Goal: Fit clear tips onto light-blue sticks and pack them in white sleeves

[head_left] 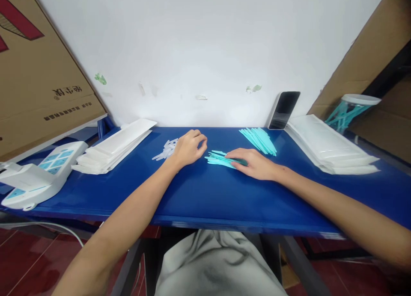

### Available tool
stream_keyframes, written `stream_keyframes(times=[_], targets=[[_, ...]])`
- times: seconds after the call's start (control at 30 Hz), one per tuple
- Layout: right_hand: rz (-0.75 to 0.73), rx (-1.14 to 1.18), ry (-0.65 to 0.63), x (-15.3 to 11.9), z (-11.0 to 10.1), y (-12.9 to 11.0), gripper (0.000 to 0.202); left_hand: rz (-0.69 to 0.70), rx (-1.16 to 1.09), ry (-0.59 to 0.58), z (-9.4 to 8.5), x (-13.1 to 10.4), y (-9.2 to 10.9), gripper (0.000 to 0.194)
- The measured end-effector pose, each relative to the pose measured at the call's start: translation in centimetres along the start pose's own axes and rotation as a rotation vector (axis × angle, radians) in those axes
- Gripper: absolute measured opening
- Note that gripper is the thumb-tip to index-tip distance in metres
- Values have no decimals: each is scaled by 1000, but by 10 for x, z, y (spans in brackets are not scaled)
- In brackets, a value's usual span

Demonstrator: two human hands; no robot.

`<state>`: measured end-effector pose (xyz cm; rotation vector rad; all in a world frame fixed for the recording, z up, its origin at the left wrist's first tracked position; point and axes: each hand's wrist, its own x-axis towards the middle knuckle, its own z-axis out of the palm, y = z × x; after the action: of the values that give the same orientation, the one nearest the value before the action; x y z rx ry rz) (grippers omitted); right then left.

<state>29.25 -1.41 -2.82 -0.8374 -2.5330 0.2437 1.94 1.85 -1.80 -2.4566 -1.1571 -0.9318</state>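
Observation:
My right hand (252,163) is closed over a small bundle of thin turquoise plastic sticks (216,157); their ends stick out to the left past the fingers. Beside a loose pile of small, whitish translucent pieces (167,149) is my left hand (192,147), curled, with thumb and forefinger brought together. Whatever may be between those fingertips is too small or hidden to make out. Farther back, a larger fanned pile of turquoise sticks (259,140) lies flat on the blue table (192,197).
White packets are stacked at left (115,144) and right (330,144). A phone (284,111) leans against the wall beside the right packets. A clear tub (348,112) holds turquoise sticks. A white power strip (54,167) and a cardboard box (41,73) stand at far left.

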Motion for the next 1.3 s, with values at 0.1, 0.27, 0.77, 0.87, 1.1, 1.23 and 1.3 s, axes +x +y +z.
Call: stream_keyframes(times=[0.1,0.27,0.77,0.87,1.1,1.23,1.3], targets=[[15,8,35,-1,1,3,35,18,4,-31,-5,-1,-6,24],[81,-51,49,-2,0,9,42,84,-45,-123,-9,-1,0,27],[106,-51,44,-1,0,12,32,154,-185,-300,-4,-2,16,30],[110,-36,55,-1,0,12,31,137,-155,-310,-3,-2,16,31],[37,-29,36,-1,-3,11,33,137,-142,-313,-1,-2,14,30],[20,-41,22,-1,-2,12,33,140,-146,-309,-1,-2,15,29],[28,-46,20,-1,-2,12,33,136,-147,-316,-2,-2,15,30]])
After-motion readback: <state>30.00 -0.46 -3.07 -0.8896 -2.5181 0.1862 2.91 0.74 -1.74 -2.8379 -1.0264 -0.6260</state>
